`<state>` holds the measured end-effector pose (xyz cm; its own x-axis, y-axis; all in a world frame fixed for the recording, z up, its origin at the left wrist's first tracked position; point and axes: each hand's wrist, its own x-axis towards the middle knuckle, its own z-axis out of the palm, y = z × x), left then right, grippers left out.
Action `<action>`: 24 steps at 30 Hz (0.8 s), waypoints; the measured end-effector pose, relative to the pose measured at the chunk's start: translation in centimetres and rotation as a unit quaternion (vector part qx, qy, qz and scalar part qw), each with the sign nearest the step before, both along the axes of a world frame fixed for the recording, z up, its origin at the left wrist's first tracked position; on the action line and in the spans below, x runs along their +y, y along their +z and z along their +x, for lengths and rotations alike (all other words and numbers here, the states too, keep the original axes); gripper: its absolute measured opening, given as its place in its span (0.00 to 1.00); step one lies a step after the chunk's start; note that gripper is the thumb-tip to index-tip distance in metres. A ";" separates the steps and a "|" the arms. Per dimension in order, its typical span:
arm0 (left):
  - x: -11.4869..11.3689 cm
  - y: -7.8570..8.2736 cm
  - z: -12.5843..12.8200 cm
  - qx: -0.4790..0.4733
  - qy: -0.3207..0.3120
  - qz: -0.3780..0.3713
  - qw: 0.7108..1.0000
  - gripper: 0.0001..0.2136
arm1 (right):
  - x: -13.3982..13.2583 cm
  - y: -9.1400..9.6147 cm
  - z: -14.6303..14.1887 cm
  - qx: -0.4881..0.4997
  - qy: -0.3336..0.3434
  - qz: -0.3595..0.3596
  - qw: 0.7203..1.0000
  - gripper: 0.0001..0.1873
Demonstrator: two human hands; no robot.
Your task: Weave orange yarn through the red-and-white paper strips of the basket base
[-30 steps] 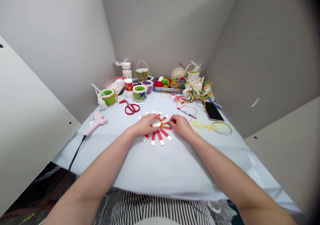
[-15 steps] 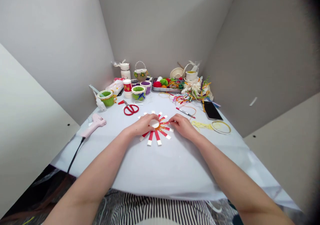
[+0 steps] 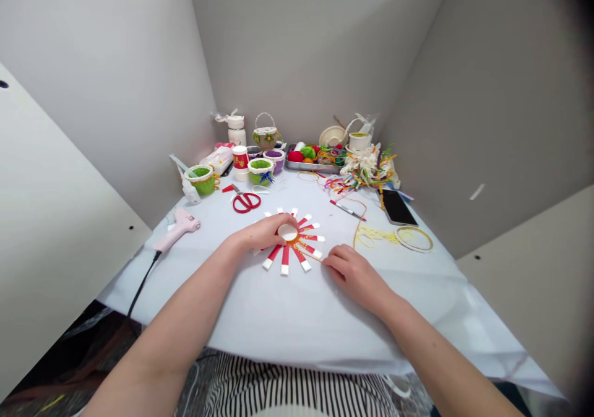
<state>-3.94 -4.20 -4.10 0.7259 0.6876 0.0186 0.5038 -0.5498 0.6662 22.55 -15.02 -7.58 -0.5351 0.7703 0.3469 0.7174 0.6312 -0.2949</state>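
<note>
A cut paper cup (image 3: 284,258) lies on the white-covered table, its red, white-tipped strips fanned out like sun rays around a round base. My left hand (image 3: 266,231) is closed on the base's rim, thumb at the near side and fingers at the far side. Orange yarn (image 3: 312,255) circles the base and runs taut over the strips to my right hand (image 3: 355,275). The fingers of that hand are pinched on the yarn, just right of the strip tips. From there the strand trails back across the table past a pen (image 3: 348,210).
Red scissors (image 3: 245,202) and a pink glue gun (image 3: 179,228) with a cord lie to the left. Small green baskets (image 3: 260,172), a tray of yarn balls (image 3: 313,166) and tangled ribbons (image 3: 369,172) line the back. A phone (image 3: 398,208) and a yellow hoop (image 3: 414,239) are at right.
My right hand has moved from the strips toward me and to the right, drawing the orange yarn taut. The strip fan has turned slightly under my left hand, which keeps its grip.
</note>
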 end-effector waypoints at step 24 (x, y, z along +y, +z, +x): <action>-0.2 0.2 0.1 0.010 0.010 0.008 1.000 0.22 | 10.7 -0.2 -2.2 0.038 -0.152 -0.066 0.986 0.07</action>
<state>-3.80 -4.42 -3.89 0.7127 0.7013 0.0144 0.5279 -0.5497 0.6474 20.33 -4.35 -7.82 -0.2500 0.9316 0.2638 0.8401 0.3442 -0.4193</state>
